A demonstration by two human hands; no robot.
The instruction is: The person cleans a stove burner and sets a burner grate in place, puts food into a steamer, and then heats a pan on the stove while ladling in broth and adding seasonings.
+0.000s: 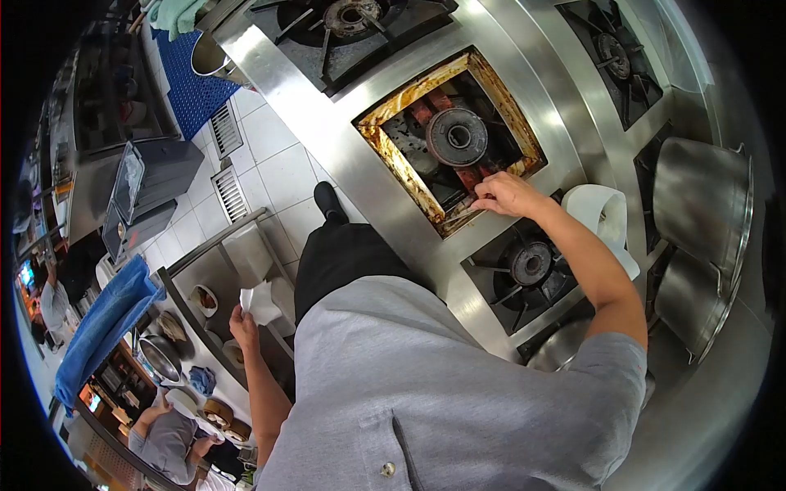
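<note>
My right hand (506, 196) is at the near right corner of an open burner bay with a greasy, brown-stained rim (393, 159). Its fingers are pinched on a thin tool that points down along the rim. Inside the bay, a round burner (456, 137) sits on red supports. On the left, my left hand (243, 329) holds a white paper or cloth (259, 304) beside a steel counter.
Black grates (524, 266) cover the neighbouring burners. A white container (598, 214) stands right of my right forearm, with large steel pots (700, 204) beyond. Left are grey bins (135, 196), a blue towel (106, 331) and a person (168, 442) holding plates.
</note>
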